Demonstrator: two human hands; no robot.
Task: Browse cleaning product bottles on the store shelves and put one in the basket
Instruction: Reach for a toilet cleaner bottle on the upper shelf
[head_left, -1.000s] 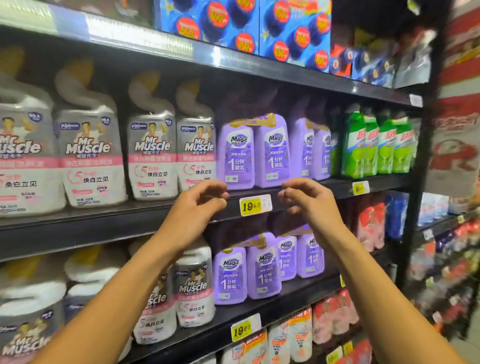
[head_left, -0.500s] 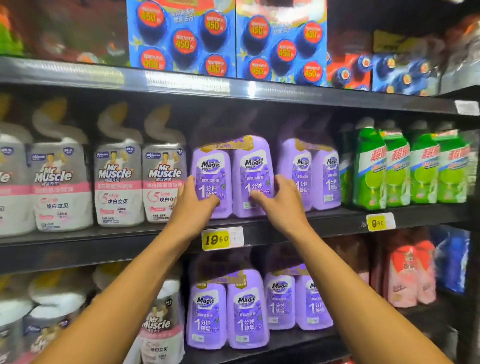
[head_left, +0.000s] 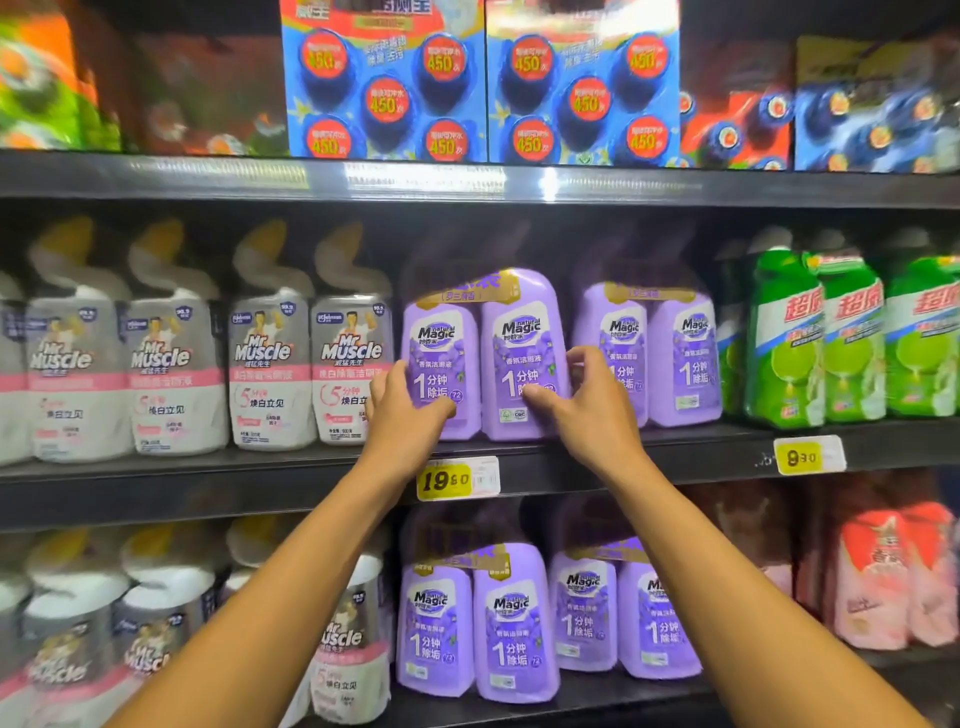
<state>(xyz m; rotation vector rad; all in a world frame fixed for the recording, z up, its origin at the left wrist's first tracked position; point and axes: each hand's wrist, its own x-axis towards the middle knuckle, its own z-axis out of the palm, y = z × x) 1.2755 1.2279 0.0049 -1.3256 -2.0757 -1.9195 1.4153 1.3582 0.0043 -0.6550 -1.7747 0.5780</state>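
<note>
Both our hands grip purple twin-pack (head_left: 480, 358) on middle shelf (head_left: 208, 483): left hand (head_left: 410, 415) one side, right hand (head_left: 587, 405) other.

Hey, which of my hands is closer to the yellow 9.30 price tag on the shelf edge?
Right. Your right hand grips the purple twin pack, left of and slightly above the yellow 9.30 price tag; your left hand holds the pack's far side, farther left.

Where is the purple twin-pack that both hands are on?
Head view: purple twin-pack stands mid-shelf, centre, between the Mr Muscle bottles and another purple pack, above the 19.80 tag.
</note>
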